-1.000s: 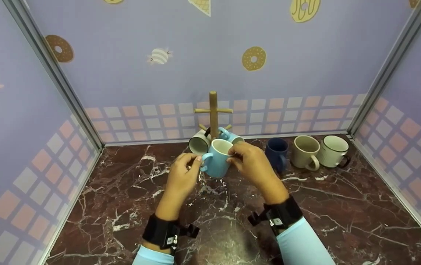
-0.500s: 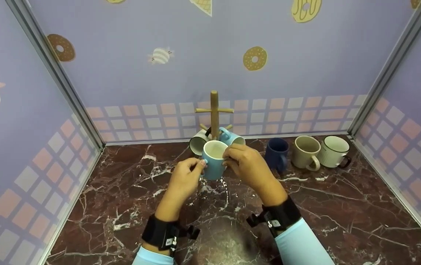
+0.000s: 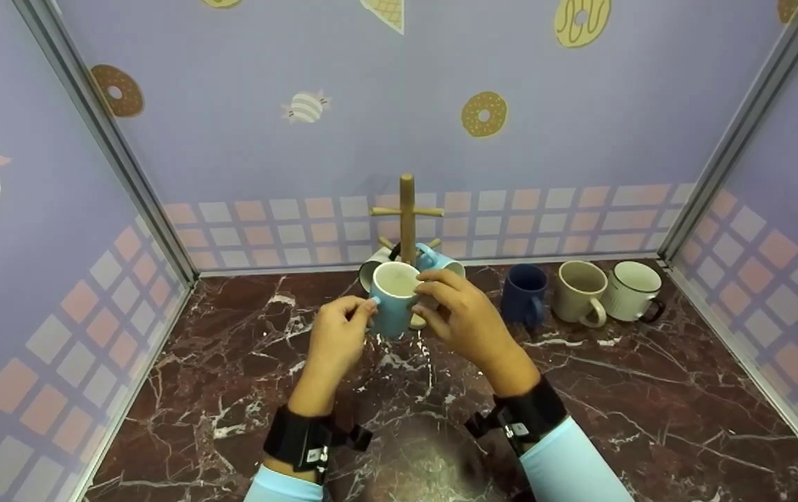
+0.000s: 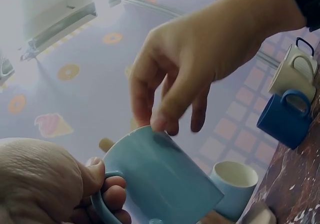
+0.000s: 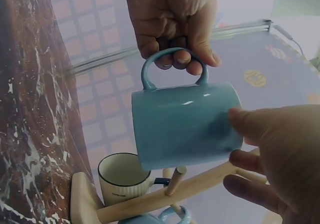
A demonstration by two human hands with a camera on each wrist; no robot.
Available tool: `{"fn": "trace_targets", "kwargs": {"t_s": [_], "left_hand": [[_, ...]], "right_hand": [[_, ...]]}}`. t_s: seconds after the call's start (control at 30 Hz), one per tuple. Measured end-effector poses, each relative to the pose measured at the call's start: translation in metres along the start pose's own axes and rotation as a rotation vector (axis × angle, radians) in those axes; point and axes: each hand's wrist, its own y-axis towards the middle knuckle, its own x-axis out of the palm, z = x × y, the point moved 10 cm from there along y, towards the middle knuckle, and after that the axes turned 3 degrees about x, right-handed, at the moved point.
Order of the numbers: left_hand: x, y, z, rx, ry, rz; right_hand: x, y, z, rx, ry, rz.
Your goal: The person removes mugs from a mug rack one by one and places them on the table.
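A light blue mug [image 3: 392, 310] with a white inside is held up in front of a wooden mug tree [image 3: 407, 209]. My left hand [image 3: 336, 335] pinches its handle [image 5: 175, 52] between thumb and curled fingers. At the opposite side of the mug is my right hand [image 3: 465, 317], its fingers loosely spread and its thumb right at the rim. On the lower pegs of the tree hang a white mug [image 5: 120, 179] with a dark rim and another light blue mug [image 3: 449, 265]. The held mug partly covers the white one in the head view.
A navy mug [image 3: 523, 296], a beige mug [image 3: 572, 303] and a white mug [image 3: 628, 300] with a black handle stand in a row at the back right of the dark marble-look table [image 3: 650, 404]. Patterned panels [image 3: 231, 153] enclose the back and sides.
The held light blue mug has shifted left and turned, so its handle is now hidden behind my left fingers in the head view. My right fingers have loosened from their pinch on the rim.
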Motion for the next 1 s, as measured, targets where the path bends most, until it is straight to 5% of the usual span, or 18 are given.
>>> {"fn": "trace_targets", "kwargs": {"t_s": [0.2,0.67,0.87,1.0], "left_hand": [[-0.026,0.01,-0.022,-0.058,0.032,0.07],[-0.129,0.025,-0.103,-0.213,0.128,0.264],[-0.178,0.025,-0.139,-0.22,0.184,0.381],[-0.2,0.021,-0.164,-0.273,0.199,0.395]], "right_hand": [[0.018,-0.012,-0.008,-0.022,-0.032,-0.08],[0.099,-0.051,-0.027,0.073,0.007,-0.66],[0.116,-0.062,-0.041,0.037,0.034,-0.753],[0.123,-0.067,-0.047,0.015,0.054,-0.79]]}}
